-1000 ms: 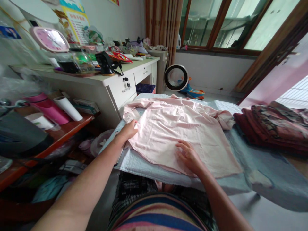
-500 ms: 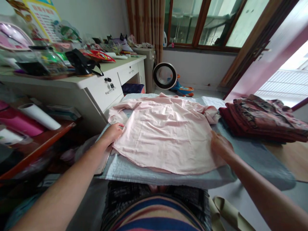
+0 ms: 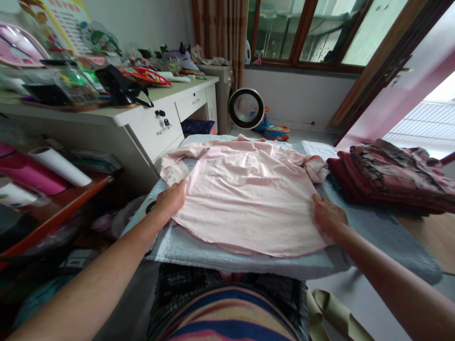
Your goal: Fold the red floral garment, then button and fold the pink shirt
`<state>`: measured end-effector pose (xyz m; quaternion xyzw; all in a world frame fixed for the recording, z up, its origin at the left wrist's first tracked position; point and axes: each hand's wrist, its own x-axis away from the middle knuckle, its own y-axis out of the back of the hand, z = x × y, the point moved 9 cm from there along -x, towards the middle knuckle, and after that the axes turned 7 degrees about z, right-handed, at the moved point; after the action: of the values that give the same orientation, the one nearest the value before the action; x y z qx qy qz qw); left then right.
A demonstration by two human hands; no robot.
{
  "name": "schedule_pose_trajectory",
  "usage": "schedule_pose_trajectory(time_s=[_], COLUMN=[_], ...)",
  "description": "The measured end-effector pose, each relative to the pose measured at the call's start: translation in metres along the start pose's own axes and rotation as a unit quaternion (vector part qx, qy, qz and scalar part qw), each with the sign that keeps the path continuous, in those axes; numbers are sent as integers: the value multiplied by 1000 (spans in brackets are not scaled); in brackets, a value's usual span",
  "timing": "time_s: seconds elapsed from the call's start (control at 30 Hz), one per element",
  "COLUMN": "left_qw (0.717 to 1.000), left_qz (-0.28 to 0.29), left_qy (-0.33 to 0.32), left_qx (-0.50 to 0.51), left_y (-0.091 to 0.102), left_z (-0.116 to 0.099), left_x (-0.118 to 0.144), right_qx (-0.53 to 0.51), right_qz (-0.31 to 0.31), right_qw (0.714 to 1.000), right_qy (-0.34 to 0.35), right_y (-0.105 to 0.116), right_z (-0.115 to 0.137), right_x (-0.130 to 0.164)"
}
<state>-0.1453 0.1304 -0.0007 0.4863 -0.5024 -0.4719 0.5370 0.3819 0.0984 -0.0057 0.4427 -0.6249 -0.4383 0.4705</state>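
Observation:
A pale pink shirt (image 3: pixel 245 203) lies spread out in front of me, its hem toward my body and its collar at the far side. Beneath it is a light blue-grey cloth (image 3: pixel 199 258) covering the table. My left hand (image 3: pixel 172 199) is closed on the shirt's left side edge, below the left sleeve. At the opposite side edge, my right hand (image 3: pixel 329 215) grips the fabric, its fingertips partly hidden under the shirt. Both sleeves lie bunched near the far corners.
Folded dark red and patterned cloths (image 3: pixel 394 175) are stacked at the right. A white desk (image 3: pixel 149 137) with clutter on top stands at the left, beside a low shelf (image 3: pixel 81 194) holding a pink bottle (image 3: pixel 28 168). Beyond the table are a round fan (image 3: pixel 246 109) and a blue-orange toy (image 3: pixel 272 128).
My left hand has shifted slightly right, drawing the shirt's left edge inward, and its fingers are now closed on it. The right hand has barely moved.

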Motion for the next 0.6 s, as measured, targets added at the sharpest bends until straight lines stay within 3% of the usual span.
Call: schedule_pose_trajectory(time_s=[0.13,0.23,0.37,0.43,0.5,0.6], left_qw=[996,982,934,913,900,897], left_qz=[-60,-107,-67,-39,-15,5], left_qy=[-44,-153,-348,-399,-424,-425], left_qx=[-50,-39,49,79,100,126], left_y=[15,28,23,14,3,-12], left_z=[-26,-74,-155,-184,-200,-202], left_x=[19,34,65,78,88,94], right_qx=[42,26,-121,-165,-177,-173], right_qz=[-17,-99,-116,-99,-69,-39], right_qw=[999,993,951,920,904,903], right_qy=[-15,58,259,342,383,392], right_y=[6,25,35,33,26,15], right_z=[6,41,129,170,195,197], right_x=[4,13,34,47,52,44])
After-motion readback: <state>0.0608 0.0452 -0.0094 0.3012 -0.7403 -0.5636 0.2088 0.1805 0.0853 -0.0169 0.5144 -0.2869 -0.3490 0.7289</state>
